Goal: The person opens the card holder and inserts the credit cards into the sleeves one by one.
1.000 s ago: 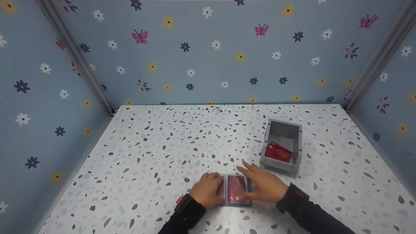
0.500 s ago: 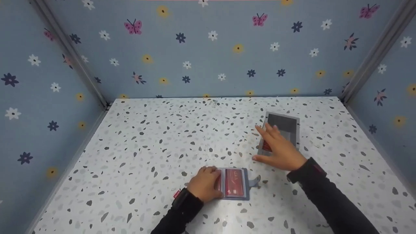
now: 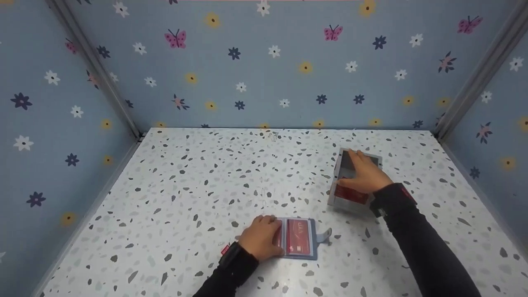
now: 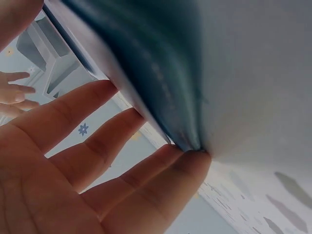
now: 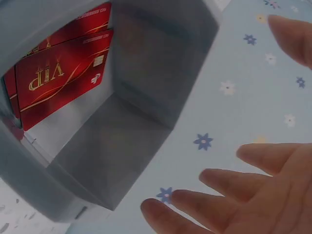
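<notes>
An opened blue card holder (image 3: 313,247) lies on the speckled tabletop, a red card (image 3: 298,237) visible behind its clear right-hand sleeve. My left hand (image 3: 259,239) holds the holder's left part, fingers at the far side and thumb at the near side. In the left wrist view, fingertips (image 4: 192,158) touch the holder's edge (image 4: 161,73). Over the grey box (image 3: 336,181), my right hand (image 3: 365,175) hovers with fingers spread, holding nothing. Red VIP cards (image 5: 63,73) overlap inside that box in the right wrist view; the hand covers some of them in the head view.
A strap (image 3: 325,236) sticks out from the holder's right side. Flowered blue panels (image 3: 264,74) stand behind and on both sides of the tabletop (image 3: 206,177). The box's raised walls surround the cards.
My right hand has left the card holder and moved forward and right to over the box, uncovering the holder's strap. My left hand has stayed at the holder's left side.
</notes>
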A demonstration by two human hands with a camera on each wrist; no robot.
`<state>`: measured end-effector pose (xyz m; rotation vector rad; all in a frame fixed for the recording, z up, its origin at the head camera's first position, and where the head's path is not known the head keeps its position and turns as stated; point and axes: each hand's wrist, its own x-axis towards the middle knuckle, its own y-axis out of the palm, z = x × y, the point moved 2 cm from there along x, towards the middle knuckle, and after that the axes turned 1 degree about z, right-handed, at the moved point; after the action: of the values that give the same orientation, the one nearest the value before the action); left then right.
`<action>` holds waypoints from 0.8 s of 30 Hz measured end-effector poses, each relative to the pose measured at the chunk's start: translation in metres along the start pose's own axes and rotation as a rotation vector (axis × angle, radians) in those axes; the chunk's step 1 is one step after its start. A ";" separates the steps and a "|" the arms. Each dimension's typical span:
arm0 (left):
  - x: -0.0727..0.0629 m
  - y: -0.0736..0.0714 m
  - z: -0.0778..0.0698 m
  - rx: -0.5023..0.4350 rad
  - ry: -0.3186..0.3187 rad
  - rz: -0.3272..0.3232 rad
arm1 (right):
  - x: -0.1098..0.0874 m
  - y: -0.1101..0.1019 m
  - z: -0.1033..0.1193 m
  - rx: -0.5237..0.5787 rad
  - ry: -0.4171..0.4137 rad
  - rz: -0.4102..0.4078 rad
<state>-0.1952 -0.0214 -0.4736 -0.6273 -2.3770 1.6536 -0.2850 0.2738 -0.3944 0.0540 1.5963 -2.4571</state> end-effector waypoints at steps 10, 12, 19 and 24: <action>-0.002 0.001 0.002 -0.027 -0.001 -0.009 | 0.026 0.007 -0.007 -0.048 0.129 0.102; -0.002 0.001 0.003 -0.031 -0.005 -0.013 | 0.031 0.009 -0.008 -0.054 0.144 0.119; -0.002 -0.001 0.003 -0.017 0.006 -0.019 | 0.042 0.022 -0.015 -0.075 0.188 0.170; -0.001 0.002 0.003 -0.007 0.014 -0.019 | 0.046 0.031 -0.022 -0.082 0.198 0.167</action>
<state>-0.1949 -0.0236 -0.4760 -0.6134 -2.3723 1.6282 -0.3254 0.2750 -0.4377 0.4122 1.6920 -2.3170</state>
